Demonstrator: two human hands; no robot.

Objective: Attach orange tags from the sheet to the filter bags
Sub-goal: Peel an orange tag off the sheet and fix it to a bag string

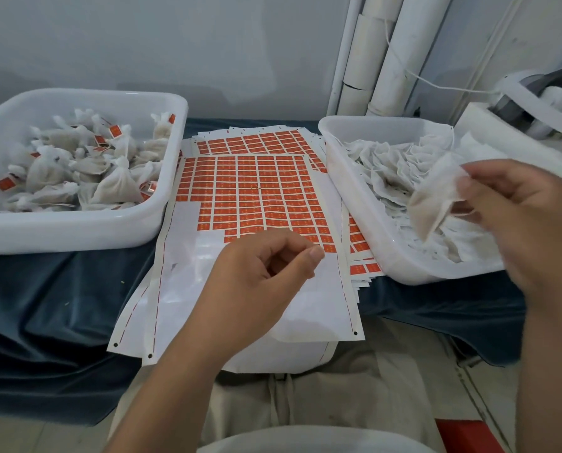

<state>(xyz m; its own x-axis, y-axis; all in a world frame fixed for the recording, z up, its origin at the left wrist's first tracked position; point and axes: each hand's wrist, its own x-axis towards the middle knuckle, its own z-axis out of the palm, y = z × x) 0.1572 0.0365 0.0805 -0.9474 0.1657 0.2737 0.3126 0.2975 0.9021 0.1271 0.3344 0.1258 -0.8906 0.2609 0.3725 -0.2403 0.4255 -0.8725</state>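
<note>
Right hand holding filter bag above right tub, grip pinching bag's top, likely presenting it for tagging. Left hand hovering over sheet on counter, fingers curling beside nearest orange tags. Cannot tell whether this grip is holding one.

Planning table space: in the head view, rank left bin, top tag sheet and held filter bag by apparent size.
Largest: left bin and top tag sheet look alike; sheet lies nearer, so unranked.
Smallest: filter bag in right hand.
</note>
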